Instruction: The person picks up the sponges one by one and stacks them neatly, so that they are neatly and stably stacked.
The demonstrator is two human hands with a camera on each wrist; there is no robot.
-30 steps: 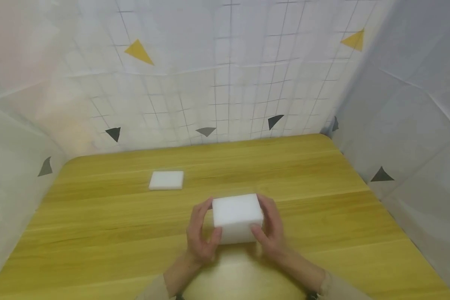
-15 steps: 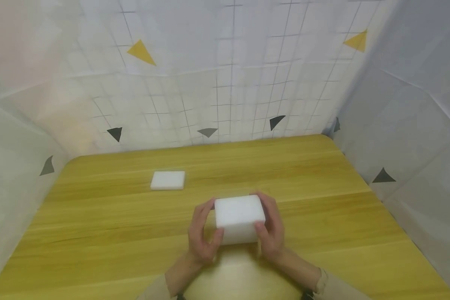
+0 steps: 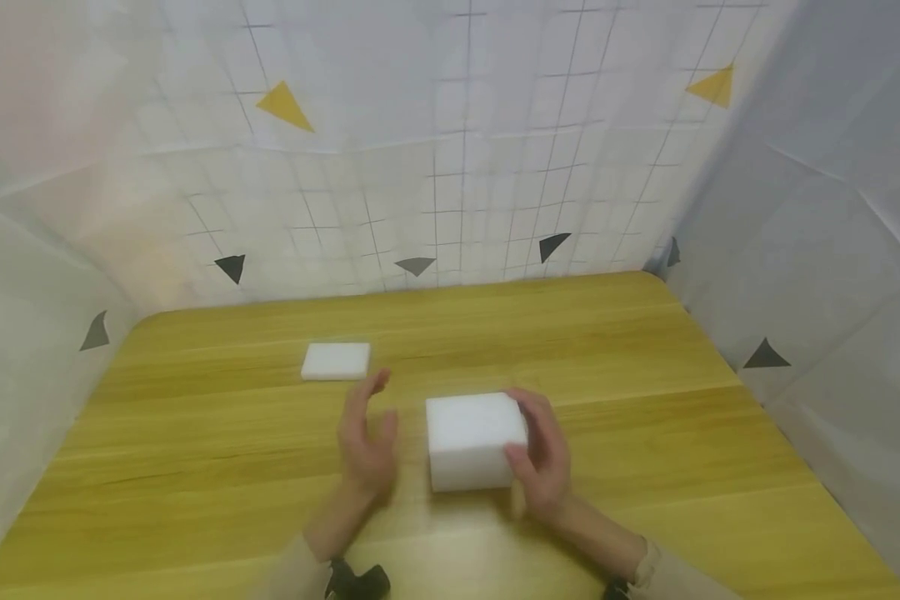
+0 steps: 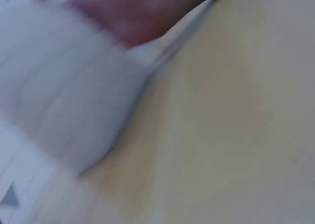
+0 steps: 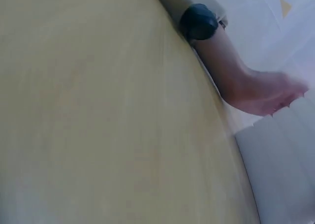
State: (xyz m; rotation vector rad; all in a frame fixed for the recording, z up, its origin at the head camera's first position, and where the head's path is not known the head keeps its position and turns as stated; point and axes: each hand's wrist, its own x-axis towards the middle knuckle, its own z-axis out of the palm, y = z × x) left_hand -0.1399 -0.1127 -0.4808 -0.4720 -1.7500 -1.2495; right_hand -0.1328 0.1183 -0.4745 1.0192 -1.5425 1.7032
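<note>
Head view: one hand on the white block, one hand off.
The right hand (image 3: 542,457) was curled round the right side of the thick white block (image 3: 471,439), which sat on the yellow table (image 3: 645,367). The left hand (image 3: 365,433) was apart from it, fingers loose, holding nothing. A thin white pad (image 3: 335,361) lay untouched farther back. It looked like the block was set down, and the pad was left to deal with.
</note>
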